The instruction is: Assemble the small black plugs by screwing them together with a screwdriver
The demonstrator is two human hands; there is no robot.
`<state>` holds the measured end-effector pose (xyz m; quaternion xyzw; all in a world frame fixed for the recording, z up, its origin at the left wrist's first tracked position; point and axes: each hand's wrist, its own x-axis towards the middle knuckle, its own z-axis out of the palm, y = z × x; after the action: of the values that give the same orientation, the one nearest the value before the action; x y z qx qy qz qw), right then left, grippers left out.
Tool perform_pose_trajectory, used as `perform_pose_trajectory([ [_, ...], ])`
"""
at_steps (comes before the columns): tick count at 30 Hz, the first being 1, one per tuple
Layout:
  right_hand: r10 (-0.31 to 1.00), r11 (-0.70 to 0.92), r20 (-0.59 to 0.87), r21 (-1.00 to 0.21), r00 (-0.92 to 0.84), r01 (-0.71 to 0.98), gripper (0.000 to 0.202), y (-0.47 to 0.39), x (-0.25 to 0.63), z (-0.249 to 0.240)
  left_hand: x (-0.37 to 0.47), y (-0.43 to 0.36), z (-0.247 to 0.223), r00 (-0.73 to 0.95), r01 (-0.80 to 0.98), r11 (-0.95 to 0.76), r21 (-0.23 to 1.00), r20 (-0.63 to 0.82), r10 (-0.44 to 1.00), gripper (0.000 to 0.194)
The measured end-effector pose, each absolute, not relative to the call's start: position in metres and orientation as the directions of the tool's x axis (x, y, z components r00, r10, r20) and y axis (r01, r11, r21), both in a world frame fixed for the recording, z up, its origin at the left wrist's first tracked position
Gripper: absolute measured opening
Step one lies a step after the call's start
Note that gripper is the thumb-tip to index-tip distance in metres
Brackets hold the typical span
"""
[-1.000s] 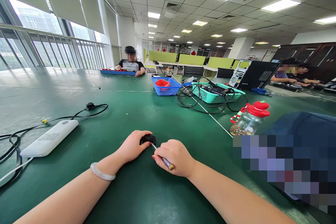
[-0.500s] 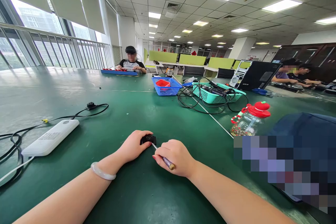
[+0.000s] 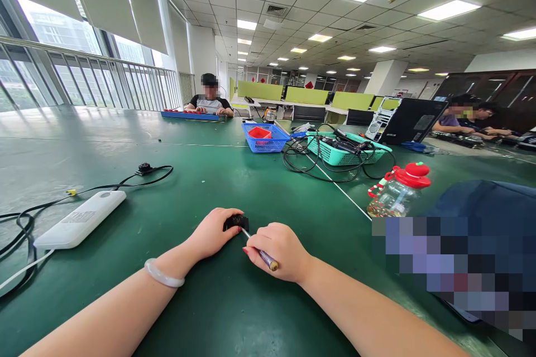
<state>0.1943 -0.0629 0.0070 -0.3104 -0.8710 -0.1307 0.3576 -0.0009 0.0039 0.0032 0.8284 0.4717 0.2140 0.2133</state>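
My left hand (image 3: 216, 230) is closed around a small black block-like part (image 3: 239, 222), held low over the green table (image 3: 268, 312). The fingers cover much of the part, so its exact kind does not show. In my right hand (image 3: 280, 251) is a screwdriver (image 3: 268, 260) with a purplish handle and a brass-coloured end. Its thin metal shaft points up and left, and the tip meets the near side of the black part. A pale bangle circles my left wrist.
To the left lie a white power bank (image 3: 81, 219) and black cables (image 3: 138, 171). Ahead stand a blue basket (image 3: 268, 145) and a teal basket (image 3: 335, 156) with cables. A red-lidded bottle (image 3: 396, 195) and dark fabric (image 3: 489, 206) are at right. A person (image 3: 209, 101) sits opposite.
My hands, the black part and the screwdriver look almost the same as before. Across the table, the seated person's hands have shifted slightly.
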Motion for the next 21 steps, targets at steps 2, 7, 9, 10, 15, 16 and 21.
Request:
perform_pose_trajectory([
  [2,0.447,0.774,0.706,0.004,-0.550,0.634,0.026,-0.0631,0.1942,0.0075,-0.0010,0.0040,0.0030,0.465,0.690,-0.464,0.555,0.151,0.872,0.039],
  [7,0.448,0.773,0.703,0.005,-0.552,0.634,0.026,-0.0637,0.1944,0.0083,-0.0002,0.0029,0.0042,0.462,0.694,-0.462,0.552,0.151,0.874,0.039],
  [9,0.456,0.769,0.693,0.008,-0.558,0.639,0.027,-0.0638,0.1945,0.0081,0.0000,0.0022,0.0050,0.461,0.696,-0.458,0.554,0.144,0.876,0.039],
  [10,0.456,0.769,0.693,0.010,-0.559,0.640,0.027,-0.0637,0.1945,0.0079,-0.0001,0.0019,0.0053,0.461,0.696,-0.456,0.555,0.141,0.876,0.039],
  [15,0.435,0.778,0.715,0.008,-0.547,0.629,0.026,-0.0627,0.1944,0.0064,-0.0002,0.0022,0.0051,0.463,0.692,-0.458,0.558,0.144,0.874,0.039],
  [16,0.438,0.776,0.712,0.008,-0.549,0.631,0.026,-0.0625,0.1944,0.0061,-0.0001,0.0025,0.0050,0.463,0.691,-0.459,0.558,0.145,0.874,0.039],
  [21,0.447,0.769,0.697,0.021,-0.560,0.639,0.026,-0.0622,0.1942,0.0057,0.0002,0.0033,0.0047,0.465,0.689,-0.459,0.561,0.144,0.874,0.039],
])
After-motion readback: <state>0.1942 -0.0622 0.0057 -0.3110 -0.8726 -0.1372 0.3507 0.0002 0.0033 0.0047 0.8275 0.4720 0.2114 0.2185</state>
